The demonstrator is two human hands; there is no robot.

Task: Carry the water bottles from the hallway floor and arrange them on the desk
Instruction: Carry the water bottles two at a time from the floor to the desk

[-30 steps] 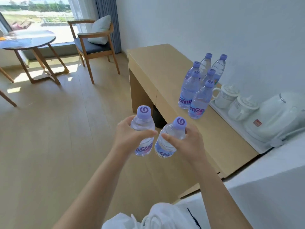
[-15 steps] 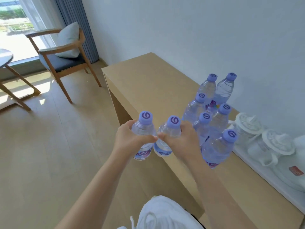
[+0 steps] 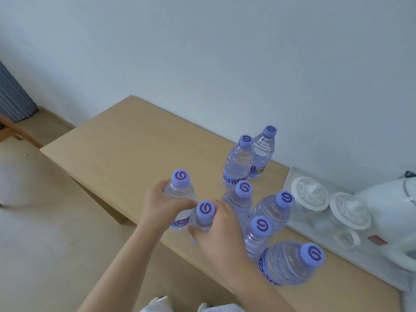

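Water bottles with purple caps fill both hands: the left hand [image 3: 161, 208] grips one bottle [image 3: 180, 192] by its body, the right hand [image 3: 221, 228] grips another [image 3: 203, 218] just beside it, both above the near edge of the wooden counter [image 3: 117, 149]. Six more bottles [image 3: 238, 163] stand upright on the counter, clustered beside a white tray [image 3: 299, 233] with lidded cups [image 3: 310, 193] and a white kettle [image 3: 391, 212].

Eight clear purple-capped water bottles [image 3: 238, 163] upright, six clustered on the tan desk [image 3: 126, 149], two above its near edge
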